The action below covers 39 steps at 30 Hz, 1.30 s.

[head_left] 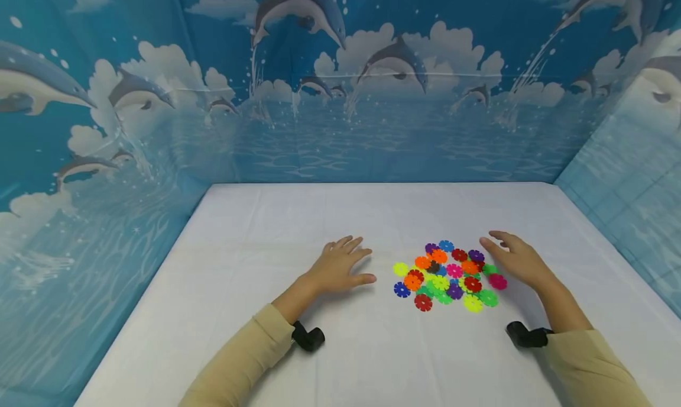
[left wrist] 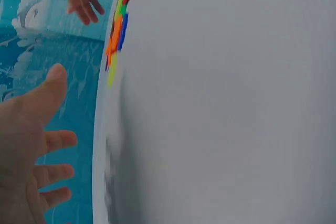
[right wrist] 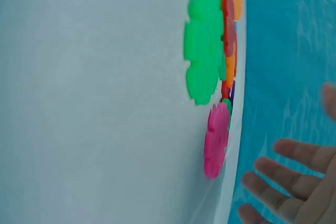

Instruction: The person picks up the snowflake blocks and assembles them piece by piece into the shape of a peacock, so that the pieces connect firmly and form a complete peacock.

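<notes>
A loose pile of colourful notched plastic discs, shaped like flowers, lies on the white table; one orange disc (head_left: 412, 282) is near its left side. To the left of the pile my left hand (head_left: 340, 266) hovers with fingers spread, touching nothing. On the other side my right hand (head_left: 515, 259) is held just above the table by the pile's right edge, its fingers loosely extended and holding nothing. Closest to it is a pink disc (head_left: 498, 281), which shows large beside a green disc (right wrist: 203, 48) in the right wrist view. Several discs overlap, so some are partly hidden.
A white cloth (head_left: 255, 229) covers the table. Blue dolphin-print curtains (head_left: 372, 141) stand behind it and along both sides. A black wrist camera (head_left: 308, 338) is strapped by the left sleeve, another black wrist camera (head_left: 527, 336) by the right one.
</notes>
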Motion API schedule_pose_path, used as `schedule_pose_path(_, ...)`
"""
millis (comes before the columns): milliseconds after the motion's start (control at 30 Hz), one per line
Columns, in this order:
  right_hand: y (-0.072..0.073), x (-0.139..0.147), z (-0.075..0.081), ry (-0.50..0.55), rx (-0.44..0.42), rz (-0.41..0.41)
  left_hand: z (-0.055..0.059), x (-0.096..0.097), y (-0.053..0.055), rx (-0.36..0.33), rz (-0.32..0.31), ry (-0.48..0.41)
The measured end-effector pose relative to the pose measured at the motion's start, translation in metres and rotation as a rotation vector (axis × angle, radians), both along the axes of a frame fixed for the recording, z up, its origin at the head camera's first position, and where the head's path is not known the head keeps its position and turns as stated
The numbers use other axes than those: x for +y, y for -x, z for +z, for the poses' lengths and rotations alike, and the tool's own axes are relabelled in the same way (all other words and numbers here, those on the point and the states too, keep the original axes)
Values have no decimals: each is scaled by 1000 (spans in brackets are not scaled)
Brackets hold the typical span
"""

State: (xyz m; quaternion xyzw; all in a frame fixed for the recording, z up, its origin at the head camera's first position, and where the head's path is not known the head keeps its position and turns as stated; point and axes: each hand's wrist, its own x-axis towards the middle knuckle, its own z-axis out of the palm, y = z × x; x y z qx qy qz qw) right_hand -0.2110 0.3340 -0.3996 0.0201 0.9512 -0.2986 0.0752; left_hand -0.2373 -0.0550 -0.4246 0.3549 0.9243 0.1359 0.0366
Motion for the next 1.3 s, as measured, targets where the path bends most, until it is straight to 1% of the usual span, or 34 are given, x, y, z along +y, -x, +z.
schedule_pose_path(133, -14, 17, -6, 0, -16, -28, -3, 26, -11, 5, -44, -26)
schedule_pose_path(233, -20, 26, -9, 7, -35, -26, -6, 41, -15, 12, -60, -74)
schedule_pose_path(367, -26, 33, -15, 32, -75, -23, -10, 54, -18, 9, -52, -153)
schedule_pose_path(500, -30, 35, -20, 45, -80, -25, -16, 62, -19, -26, -9, -173)
schedule_pose_path(567, -31, 36, -22, 41, -81, -26, -19, 65, -20, -53, 18, -180)
schedule_pose_path(667, -32, 37, -24, 33, -82, -27, -23, 68, -21, -64, 55, -202)
schedule_pose_path(767, -31, 37, -25, 31, -78, -27, -27, 71, -22, -63, 76, -228)
schedule_pose_path(867, -30, 36, -27, 24, -66, -33, -30, 74, -21, -81, 88, -253)
schedule_pose_path(1000, -29, 33, -27, 15, -50, -43, -31, 74, -20, -147, 96, -300)
schedule_pose_path(1100, -28, 31, -27, 20, -51, -47, -29, 73, -21, -208, 108, -339)
schedule_pose_path(1167, -29, 30, -28, 30, -42, -35, -27, 71, -23, -248, 114, -362)
schedule_pose_path(1300, -32, 26, -27, 85, -10, 2, -24, 64, -27, -292, 117, -406)
